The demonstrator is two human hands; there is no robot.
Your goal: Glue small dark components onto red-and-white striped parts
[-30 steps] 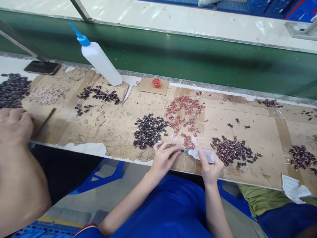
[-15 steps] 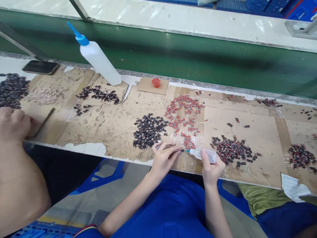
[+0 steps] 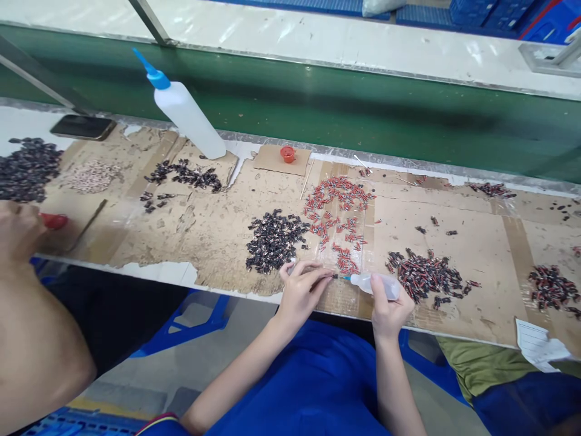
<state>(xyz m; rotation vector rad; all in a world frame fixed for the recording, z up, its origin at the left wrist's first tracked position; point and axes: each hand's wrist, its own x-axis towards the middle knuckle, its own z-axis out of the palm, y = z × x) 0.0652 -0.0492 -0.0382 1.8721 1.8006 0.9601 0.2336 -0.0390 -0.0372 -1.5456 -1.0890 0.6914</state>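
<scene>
My left hand [image 3: 303,286] pinches a small black part [image 3: 334,277] between thumb and fingertips, just above the table's front edge. In my right hand [image 3: 388,306] is a small clear squeeze bottle [image 3: 376,283], tipped on its side, its thin blue nozzle pointing left at the black part. A narrow gap seems to lie between nozzle and part. Left of my left hand is a heap of black parts [image 3: 275,241]. Small red pieces [image 3: 338,194] are scattered beyond my hands. To the right of the bottle lies a pile of black-and-red parts [image 3: 424,275].
A big white bottle [image 3: 190,121] with a blue spout stands at the back. A red cup [image 3: 287,154] sits on a cardboard piece. At left, a co-worker's hand [image 3: 18,233] is near a red object [image 3: 54,221]. A phone [image 3: 83,126] lies at the back left.
My right hand has drawn the small bottle slightly right, away from the black part. The co-worker's hand has shifted left, leaving a red object in sight. My left hand stays almost still.
</scene>
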